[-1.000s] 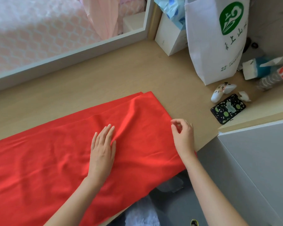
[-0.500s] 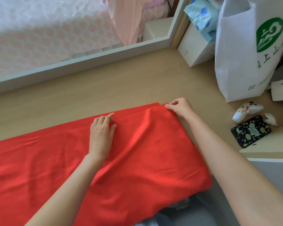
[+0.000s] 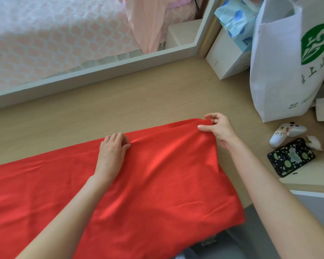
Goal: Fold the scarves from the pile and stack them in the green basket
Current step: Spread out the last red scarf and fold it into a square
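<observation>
A large red scarf (image 3: pixel 157 184) lies spread over the wooden desk (image 3: pixel 120 101), running off the left edge of view and hanging over the desk's front edge. My left hand (image 3: pixel 112 148) sits at the scarf's far edge, fingers curled into the cloth. My right hand (image 3: pixel 218 128) pinches the scarf's far right corner between thumb and fingers, lifting it slightly. The green basket and the pile are out of view.
A white paper bag (image 3: pixel 281 68) with a green logo stands at the back right, a white box (image 3: pixel 226 57) beside it. A white game controller (image 3: pixel 286 133) and a dark patterned phone (image 3: pixel 290 157) lie right of the scarf. A white window frame (image 3: pixel 101 71) borders the desk's far side.
My right hand moved from the scarf's near right edge up to its far right corner and took hold of it. My left hand slid to the far edge and its fingers curled.
</observation>
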Tool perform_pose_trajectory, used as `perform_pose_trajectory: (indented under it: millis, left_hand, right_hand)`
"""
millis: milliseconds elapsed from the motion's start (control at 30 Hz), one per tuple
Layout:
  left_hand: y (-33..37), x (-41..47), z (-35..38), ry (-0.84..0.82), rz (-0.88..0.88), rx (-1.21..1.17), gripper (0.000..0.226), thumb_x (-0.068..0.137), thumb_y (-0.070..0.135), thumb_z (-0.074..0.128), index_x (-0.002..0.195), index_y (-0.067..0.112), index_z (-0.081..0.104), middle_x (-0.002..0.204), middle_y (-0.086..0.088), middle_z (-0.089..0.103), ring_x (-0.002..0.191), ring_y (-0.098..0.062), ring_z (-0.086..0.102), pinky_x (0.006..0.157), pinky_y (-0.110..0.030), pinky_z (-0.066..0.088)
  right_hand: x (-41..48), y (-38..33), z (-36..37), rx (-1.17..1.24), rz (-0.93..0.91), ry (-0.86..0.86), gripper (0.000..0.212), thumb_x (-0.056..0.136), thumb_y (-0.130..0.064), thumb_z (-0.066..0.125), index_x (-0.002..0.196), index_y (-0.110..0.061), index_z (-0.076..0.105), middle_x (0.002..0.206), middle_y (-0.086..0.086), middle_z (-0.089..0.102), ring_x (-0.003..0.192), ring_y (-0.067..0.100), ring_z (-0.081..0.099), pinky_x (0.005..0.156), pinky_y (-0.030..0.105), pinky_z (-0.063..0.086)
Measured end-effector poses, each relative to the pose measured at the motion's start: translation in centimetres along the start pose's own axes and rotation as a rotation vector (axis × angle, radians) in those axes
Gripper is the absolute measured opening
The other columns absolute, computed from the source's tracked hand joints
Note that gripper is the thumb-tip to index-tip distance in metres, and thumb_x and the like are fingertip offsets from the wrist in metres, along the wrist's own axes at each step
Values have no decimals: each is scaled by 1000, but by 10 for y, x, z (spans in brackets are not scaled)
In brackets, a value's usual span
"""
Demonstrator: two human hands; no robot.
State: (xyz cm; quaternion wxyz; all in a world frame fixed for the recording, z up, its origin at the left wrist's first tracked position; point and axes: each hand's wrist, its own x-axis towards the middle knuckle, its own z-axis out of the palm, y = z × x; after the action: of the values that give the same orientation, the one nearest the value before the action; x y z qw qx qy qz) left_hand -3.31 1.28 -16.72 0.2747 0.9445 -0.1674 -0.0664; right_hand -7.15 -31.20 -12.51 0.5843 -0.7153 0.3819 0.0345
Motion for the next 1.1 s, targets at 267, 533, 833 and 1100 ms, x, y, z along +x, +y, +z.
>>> perform_pose_trajectory:
  millis: [267,533,833,1100]
  left_hand:
    - [7,1,-3,12,-84,-88,7,91,6,60,88,9,53,81,-4,56,86,-31,50,79,-41,37]
    - [2,0,1,1,-64,-48,16,88,10,65,102,10,59,91,-5,63,94,-30,52,83,-39,35]
    - [3,1,3,43,-62,-31,5,90,8,61,93,12,63,95,-7,64,92,-32,53,80,-39,35]
    - [1,11,1,15,-69,27,3,91,10,59,93,11,61,94,-10,66,93,-34,56,80,-43,38]
  right_hand:
    - [-10,-6,-8,-183,212,-270,25,84,-11,71,107,-7,64,92,2,66,81,9,60,65,11,46]
    - [0,5,-9,-195,16,116,31,67,-6,84,74,-16,55,72,0,55,64,12,51,60,23,42]
    - [-9,6,-18,-232,86,-71,8,81,-3,72,80,-8,65,80,4,64,65,9,56,53,10,45]
    - [-3,18,-13,-435,34,91,38,72,-30,83,58,-15,51,58,-3,53,53,11,45,51,27,33]
